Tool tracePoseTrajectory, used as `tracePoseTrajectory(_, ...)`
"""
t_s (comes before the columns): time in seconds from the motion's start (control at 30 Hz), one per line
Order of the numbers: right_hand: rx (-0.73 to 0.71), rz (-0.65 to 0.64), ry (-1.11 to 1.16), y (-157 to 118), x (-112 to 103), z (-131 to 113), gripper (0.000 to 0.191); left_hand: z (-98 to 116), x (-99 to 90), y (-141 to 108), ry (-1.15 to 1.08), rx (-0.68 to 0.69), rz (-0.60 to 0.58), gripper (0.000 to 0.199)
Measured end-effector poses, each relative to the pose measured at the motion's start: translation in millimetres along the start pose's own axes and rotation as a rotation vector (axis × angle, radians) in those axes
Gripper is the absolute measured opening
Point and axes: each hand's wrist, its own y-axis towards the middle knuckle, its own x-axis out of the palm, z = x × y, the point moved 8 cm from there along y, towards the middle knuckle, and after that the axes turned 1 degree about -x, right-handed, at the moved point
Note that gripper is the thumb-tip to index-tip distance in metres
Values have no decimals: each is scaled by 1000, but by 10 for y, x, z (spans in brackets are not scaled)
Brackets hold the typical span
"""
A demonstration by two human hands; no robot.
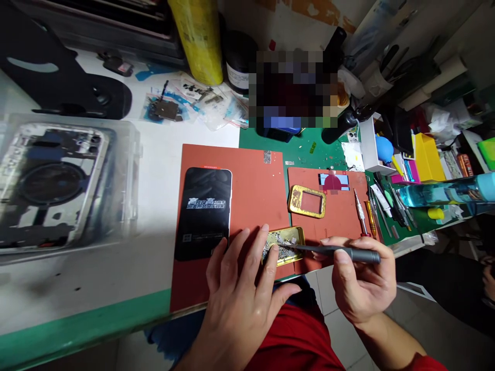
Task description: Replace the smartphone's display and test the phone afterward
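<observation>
My right hand (pixel 365 283) grips a screwdriver (pixel 353 253) with a dark grey handle. Its thin shaft points left into a small yellow tin (pixel 300 234) full of tiny screws and metal bits (pixel 284 251). Spread out over the tin's left side is my left hand (pixel 245 288), fingertips at or in the tin and nothing visibly held. A black smartphone (pixel 204 216) with a lit screen lies just left of those fingers, on a reddish-brown mat (pixel 247 185). The tin's yellow lid (pixel 296 201), with a clear window, rests on a second mat behind it.
More screwdrivers (pixel 359 211) and tweezers (pixel 386 201) lie to the right, near a water bottle (pixel 448 195). A clear plastic case (pixel 131 159) holds a phone frame at left. A yellow cylinder (pixel 197 41) and small bagged parts (pixel 204 98) stand behind. The table's green edge (pixel 96 314) is near me.
</observation>
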Motion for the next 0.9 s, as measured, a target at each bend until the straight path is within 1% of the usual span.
tracePoseTrajectory(0.17,-46,-49,-8,-31,60,7,34,11,1,-8,-10,0,9,44)
tracePoseTrajectory(0.37,-74,-109,-7,-68,122,8,42,1,-3,-14,-7,-6,-8,44)
tracePoseTrajectory(0.6,-66,-89,-32,-86,112,30,39,1,12,-16,20,6,-15,43)
tracePoseTrajectory(0.7,-47,-61,-19,-88,114,11,34,3,15,-16,36,17,-23,42)
tracePoseTrajectory(0.77,10,-4,10,-71,91,22,28,6,5,-14,42,29,-16,41)
tracePoseTrajectory(0.8,64,31,34,-57,75,52,24,6,-3,-11,41,36,-12,40)
tracePoseTrajectory(0.9,300,130,144,-7,35,236,21,4,-39,4,14,67,7,35)
